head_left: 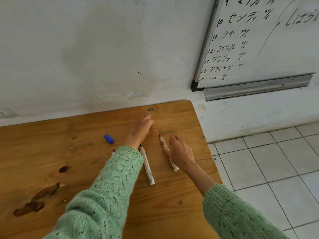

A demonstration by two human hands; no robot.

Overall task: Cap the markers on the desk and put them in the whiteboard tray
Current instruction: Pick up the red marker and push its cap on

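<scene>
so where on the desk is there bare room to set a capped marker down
Free: the desk near its front edge between the two sleeves, and the back left stretch along the wall beyond the blue cap. Crowded: the middle, where the left hand, right hand and uncapped markers lie.

Left arm (110, 185): extended forward and slightly rightward, clad in a green knitted sleeve to the wrist. Left hand (140, 129): back of hand up, fingers curled loosely inward at the far end; whether they close on anything cannot be told. Right arm (222, 202): extended forward and leftward, green knitted sleeve pushed back, bare forearm exposed. Right hand (180, 150): palm down, fingers spread and lowered, thumb stretched toward the left.
</scene>
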